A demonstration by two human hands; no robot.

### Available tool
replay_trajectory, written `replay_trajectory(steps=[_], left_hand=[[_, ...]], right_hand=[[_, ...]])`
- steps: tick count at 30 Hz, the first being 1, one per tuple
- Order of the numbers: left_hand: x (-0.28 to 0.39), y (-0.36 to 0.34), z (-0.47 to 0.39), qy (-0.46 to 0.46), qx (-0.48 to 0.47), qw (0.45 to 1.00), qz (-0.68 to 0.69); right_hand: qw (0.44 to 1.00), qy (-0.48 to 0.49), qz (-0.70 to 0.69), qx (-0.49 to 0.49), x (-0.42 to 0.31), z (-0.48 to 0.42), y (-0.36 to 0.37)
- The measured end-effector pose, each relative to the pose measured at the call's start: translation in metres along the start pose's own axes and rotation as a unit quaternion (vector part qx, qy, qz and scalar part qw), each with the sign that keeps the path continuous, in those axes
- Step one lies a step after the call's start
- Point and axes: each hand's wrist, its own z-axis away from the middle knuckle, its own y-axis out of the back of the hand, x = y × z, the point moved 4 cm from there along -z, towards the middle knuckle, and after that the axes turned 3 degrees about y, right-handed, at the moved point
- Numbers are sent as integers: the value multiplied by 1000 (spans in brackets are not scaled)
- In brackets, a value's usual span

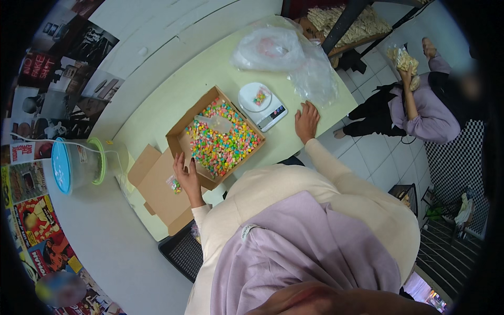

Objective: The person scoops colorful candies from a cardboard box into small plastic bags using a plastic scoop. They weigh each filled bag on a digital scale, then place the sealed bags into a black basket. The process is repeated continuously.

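A cardboard box (182,146) in front of me holds a heap of small multicoloured candy-like pieces (224,149). A clear plastic scoop (219,123) lies on the heap. My left hand (187,177) is by the box's near left corner, empty, fingers apart; whether it touches the rim I cannot tell. Beside it, a small clear packet of coloured pieces (174,184) lies on the open cardboard flap (159,181). To the right of the box stands a white digital kitchen scale (263,108) with another filled packet (260,97) on its round plate. My right hand (308,121) rests empty on the table, right of the scale.
Clear plastic bags (283,51) are piled at the table's (169,104) far right end. Lidded plastic tubs (73,165) stand at left against the wall. A black basket (183,252) sits below the table's left edge. At right, a person (417,102) holds bagged snacks near a shelf (350,29).
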Motion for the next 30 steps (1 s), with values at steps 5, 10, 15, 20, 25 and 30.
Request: replay_trajectory(steps=[5,10,15,20,25,30], left_hand=[[1,4,-2,-17,5,1000,-12],[6,8,1,-28,26,999,22],[8,7,4,-34,24,999,8],[9,6,5,-26,23,999,28],[17,0,6,-42,15,998,46],[30,-14,5,-56,-5,998,35]], right_hand=[[999,26,14,14,-1,-2,-1],[993,64,-94,8,-32,-27,-1],[980,93,-172,-27,-71,-63,-15],[979,110,-159,-61,-84,-76,-24],[968,77,-212,-107,-79,-86,-30],[926,87,-326,-170,-111,-91,5]])
